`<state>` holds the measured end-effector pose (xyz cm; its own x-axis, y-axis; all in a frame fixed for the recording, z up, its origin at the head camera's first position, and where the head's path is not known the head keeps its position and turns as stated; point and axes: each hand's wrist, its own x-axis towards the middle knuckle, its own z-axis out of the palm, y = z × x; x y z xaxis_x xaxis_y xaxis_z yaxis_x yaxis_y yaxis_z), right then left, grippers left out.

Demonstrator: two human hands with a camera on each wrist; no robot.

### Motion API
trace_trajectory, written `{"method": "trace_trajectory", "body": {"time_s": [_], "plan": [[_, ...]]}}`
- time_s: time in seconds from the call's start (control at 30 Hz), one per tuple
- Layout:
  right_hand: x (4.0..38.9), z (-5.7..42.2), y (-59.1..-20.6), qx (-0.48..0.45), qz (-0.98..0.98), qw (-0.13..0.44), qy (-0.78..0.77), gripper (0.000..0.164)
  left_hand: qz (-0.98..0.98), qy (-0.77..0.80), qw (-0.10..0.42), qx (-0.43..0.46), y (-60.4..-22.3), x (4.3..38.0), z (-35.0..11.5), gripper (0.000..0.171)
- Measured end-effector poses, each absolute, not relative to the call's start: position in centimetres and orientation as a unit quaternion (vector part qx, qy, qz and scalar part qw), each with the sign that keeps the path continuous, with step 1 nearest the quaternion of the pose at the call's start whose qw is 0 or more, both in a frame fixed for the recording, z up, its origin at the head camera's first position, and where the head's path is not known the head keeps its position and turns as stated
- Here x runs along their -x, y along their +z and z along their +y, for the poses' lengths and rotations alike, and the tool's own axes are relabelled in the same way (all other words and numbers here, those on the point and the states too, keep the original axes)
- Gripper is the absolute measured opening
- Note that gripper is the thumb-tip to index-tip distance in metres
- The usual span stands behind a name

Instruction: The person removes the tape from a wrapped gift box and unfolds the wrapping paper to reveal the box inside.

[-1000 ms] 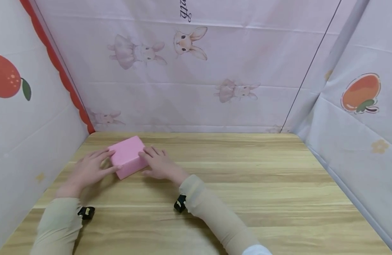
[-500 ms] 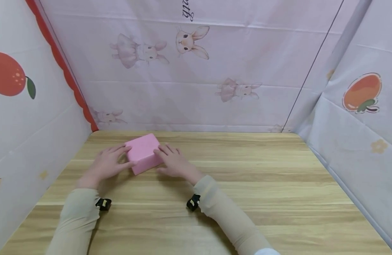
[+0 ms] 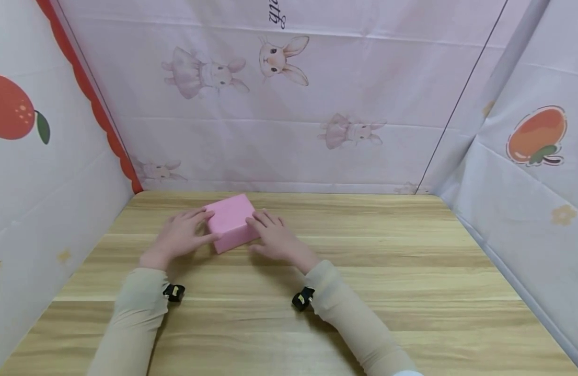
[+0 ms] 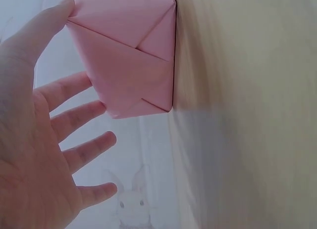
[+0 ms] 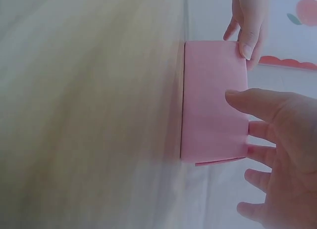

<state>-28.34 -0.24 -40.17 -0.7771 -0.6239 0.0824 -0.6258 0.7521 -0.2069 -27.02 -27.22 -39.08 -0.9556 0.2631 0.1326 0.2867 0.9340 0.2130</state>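
Nearest the camera, two beige sleeves (image 3: 129,313) enter from the bottom edge, cut off below the elbows; a small black wrist device (image 3: 174,292) sits at each cuff, its detail too small to make out. The sleeves lie over the wooden counter (image 3: 364,271).

Further in, the left hand (image 3: 178,237) and the right hand (image 3: 277,241) flank a pink paper-wrapped box (image 3: 230,222), which rests flat on the counter at about 11 o'clock from the counter's middle, near the back edge. The left hand's fingers (image 4: 74,117) are straight and spread, their tips touching the box's folded end, with the thumb along its near edge. The right hand's fingers (image 5: 257,103) are likewise straight and slightly spread against the opposite side. Neither hand curls round the box. The box's underside and far face are hidden, and no label shows on its wrapping.

Beyond, at 12 o'clock, a pale backdrop (image 3: 317,104) printed with rabbits carries cursive writing cut off at the top edge; only the letters "th" can be read. Side panels at 9 and 3 o'clock show fruit prints.
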Motion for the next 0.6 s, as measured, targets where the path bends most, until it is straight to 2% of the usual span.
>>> {"method": "trace_trajectory", "body": {"time_s": [0.6], "plan": [[27.6,3.9,-39.3,-0.312,-0.941,0.018,0.132,0.068,-0.976,-0.143,0.042,0.157,-39.3,28.6,-22.7,0.084]]}}
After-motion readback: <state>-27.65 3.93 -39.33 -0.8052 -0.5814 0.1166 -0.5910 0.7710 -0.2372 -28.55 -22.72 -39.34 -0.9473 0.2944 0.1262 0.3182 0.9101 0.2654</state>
